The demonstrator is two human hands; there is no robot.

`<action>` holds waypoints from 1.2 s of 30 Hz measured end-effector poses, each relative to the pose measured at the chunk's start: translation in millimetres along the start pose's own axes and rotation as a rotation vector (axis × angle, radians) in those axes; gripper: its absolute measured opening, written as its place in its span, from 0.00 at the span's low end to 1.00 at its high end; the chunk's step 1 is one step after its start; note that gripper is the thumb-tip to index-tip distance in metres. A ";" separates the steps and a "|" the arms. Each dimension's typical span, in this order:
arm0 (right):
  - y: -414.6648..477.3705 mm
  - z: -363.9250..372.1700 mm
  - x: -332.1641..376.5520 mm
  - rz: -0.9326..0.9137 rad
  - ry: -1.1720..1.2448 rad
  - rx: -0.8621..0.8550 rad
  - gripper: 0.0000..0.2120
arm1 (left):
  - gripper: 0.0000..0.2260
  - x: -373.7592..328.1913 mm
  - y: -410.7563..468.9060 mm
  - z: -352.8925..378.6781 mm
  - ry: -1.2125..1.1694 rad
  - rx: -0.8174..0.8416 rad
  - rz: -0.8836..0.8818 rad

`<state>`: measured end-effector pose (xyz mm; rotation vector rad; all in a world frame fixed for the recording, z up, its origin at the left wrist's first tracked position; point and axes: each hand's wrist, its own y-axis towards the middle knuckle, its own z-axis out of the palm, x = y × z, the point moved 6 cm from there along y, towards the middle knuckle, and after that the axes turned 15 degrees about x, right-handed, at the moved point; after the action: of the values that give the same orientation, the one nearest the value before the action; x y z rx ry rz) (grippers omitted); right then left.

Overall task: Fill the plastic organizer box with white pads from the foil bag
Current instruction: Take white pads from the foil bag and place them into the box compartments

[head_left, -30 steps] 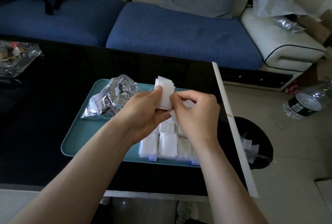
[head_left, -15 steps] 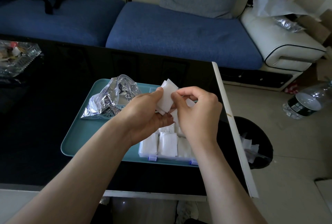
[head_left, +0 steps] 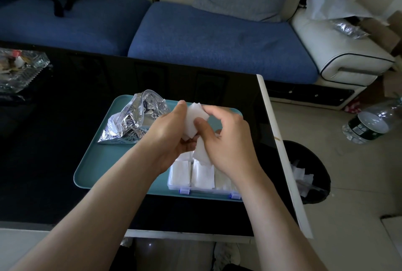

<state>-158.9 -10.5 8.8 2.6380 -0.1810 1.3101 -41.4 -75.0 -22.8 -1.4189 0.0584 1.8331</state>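
Observation:
My left hand (head_left: 169, 133) grips a small stack of white pads (head_left: 193, 120) above the clear plastic organizer box (head_left: 189, 188). My right hand (head_left: 228, 140) pinches the stack's front with the thumb, and another pad (head_left: 201, 151) hangs below its palm. The box sits on a teal tray (head_left: 102, 162), its visible near compartments hold white pads (head_left: 202, 175), and its far part is hidden by my hands. A crumpled foil bag (head_left: 132, 120) lies open on the tray's far left.
The tray rests on a black glossy table (head_left: 54, 140) whose white right edge (head_left: 280, 151) runs beside a black waste bin (head_left: 309, 170) with paper scraps. A glass dish (head_left: 19, 68) stands at the table's far left. A blue sofa (head_left: 195, 35) lies behind.
Both hands have sunk slightly toward the box. The pad stack has tilted to the right, and my right thumb has moved onto its front face.

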 end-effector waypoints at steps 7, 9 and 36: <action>2.0 -6.1 -13.8 0.142 0.120 0.029 0.07 | 0.17 -8.1 -3.5 1.3 0.317 0.090 0.005; -0.2 -9.0 -15.0 0.148 0.184 0.042 0.07 | 0.12 -10.4 -4.7 0.4 0.405 0.112 0.024; -7.5 -35.8 -9.9 0.028 0.074 -0.361 0.09 | 0.11 -5.6 -0.1 14.7 0.264 0.161 0.180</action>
<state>-191.1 5.0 21.2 2.2893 -0.4036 1.2464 -52.7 -70.9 -12.7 -1.5719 0.4702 1.7274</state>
